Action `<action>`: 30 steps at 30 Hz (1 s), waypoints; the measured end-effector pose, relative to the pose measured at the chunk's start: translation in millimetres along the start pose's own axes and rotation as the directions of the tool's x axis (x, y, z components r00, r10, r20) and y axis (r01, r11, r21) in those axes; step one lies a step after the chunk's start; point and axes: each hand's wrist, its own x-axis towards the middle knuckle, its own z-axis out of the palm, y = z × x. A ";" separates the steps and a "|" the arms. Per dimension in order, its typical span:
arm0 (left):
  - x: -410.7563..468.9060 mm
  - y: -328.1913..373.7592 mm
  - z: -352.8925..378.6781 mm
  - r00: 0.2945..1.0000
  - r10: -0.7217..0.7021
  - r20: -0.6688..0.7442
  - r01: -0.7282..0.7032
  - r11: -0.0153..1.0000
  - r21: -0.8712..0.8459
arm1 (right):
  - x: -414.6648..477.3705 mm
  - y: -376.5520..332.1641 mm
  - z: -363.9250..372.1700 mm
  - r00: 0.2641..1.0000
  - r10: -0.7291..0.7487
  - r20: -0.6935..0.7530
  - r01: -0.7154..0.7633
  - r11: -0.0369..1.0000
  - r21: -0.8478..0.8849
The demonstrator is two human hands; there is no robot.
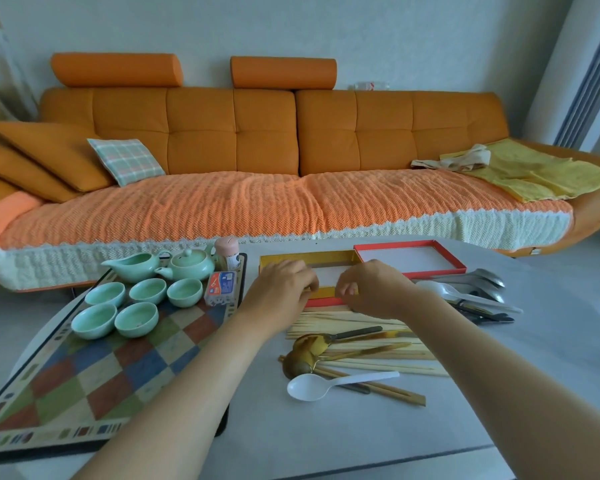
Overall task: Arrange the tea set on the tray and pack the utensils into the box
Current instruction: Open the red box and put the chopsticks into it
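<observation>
Works at the shallow red-and-yellow cardboard box (pixel 305 259), set open toward the far edge of the white table (pixel 551 341), just right of the patchwork-patterned tray (pixel 84 375) and end to end with its red lid (pixel 409 259). Has the left hand (pixel 281 285) and the right hand (pixel 371 285) side by side over the box's near wall, fingers of both curled, tips close together. Cannot tell whether they pinch the wall, a thin stick or nothing: knuckles hide the tips.

Has the tea set already on the tray's far end: pale green ceramic teapot (pixel 191 266), matching pitcher (pixel 136 266), five small green cups (pixel 148 291) in front.

Seems to have most utensils yet to pack. Finds the heap of pale wooden chopsticks (pixel 326 320) just nearer than the box, under both wrists, long axes running left to right, roughly parallel to the box's long side. Needs, on that reading, only a short draw back toward the body and no turn before laying a stick in lengthwise. Puts the right hand nearer the steel spoons (pixel 489 280) toward the right edge. Puts the left hand nearer the gold spoons (pixel 309 344) and the white plastic spoon (pixel 326 384) at the heap's near left.
</observation>
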 end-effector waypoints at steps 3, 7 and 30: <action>-4.4 10.4 0.6 0.995 -0.003 0.099 0.009 0.998 -0.061 | -9.7 -1.8 1.6 0.992 0.020 0.124 -0.008 0.995 -0.101; -14.3 14.7 8.9 0.965 -0.054 0.255 0.078 0.993 -0.085 | -15.6 1.4 6.1 0.983 0.067 0.168 -0.032 0.978 -0.204; 4.1 -30.5 -8.0 0.924 -0.327 -0.199 0.289 0.937 -0.197 | 14.3 13.2 0.9 0.992 0.081 -0.099 -0.072 0.993 0.094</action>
